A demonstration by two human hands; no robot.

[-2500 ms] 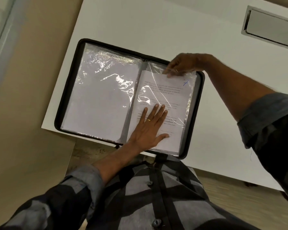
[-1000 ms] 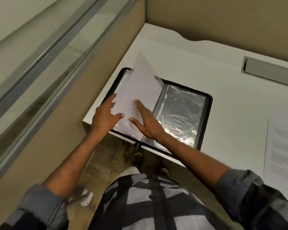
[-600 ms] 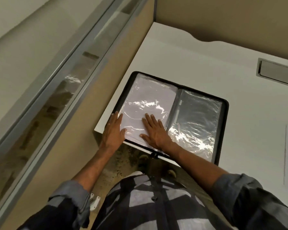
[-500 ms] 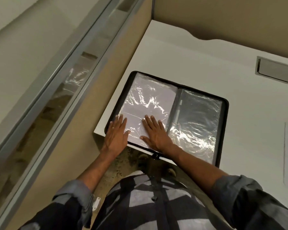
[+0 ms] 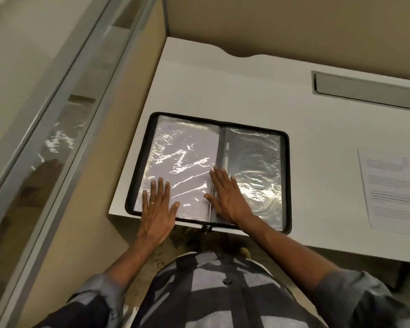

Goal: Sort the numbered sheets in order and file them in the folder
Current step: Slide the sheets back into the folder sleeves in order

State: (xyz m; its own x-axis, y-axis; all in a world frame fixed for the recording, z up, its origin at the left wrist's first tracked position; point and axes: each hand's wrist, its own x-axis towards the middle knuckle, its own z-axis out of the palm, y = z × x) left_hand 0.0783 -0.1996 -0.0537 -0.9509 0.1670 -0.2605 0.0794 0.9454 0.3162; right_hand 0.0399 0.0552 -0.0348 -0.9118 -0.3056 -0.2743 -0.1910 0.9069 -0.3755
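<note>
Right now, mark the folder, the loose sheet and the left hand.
folder (image 5: 286,181), head view, black zip rim on its right edge.
loose sheet (image 5: 392,192), head view, middle of the printed page.
left hand (image 5: 157,210), head view, back of the hand.

One head-worn wide-angle view, close above the desk (image 5: 223,86), facing forward and steeply down. Folder (image 5: 289,185) near frame centre; loose sheet (image 5: 393,190) at 3 o'clock; wearer's torso (image 5: 223,294) at 6 o'clock.
</note>
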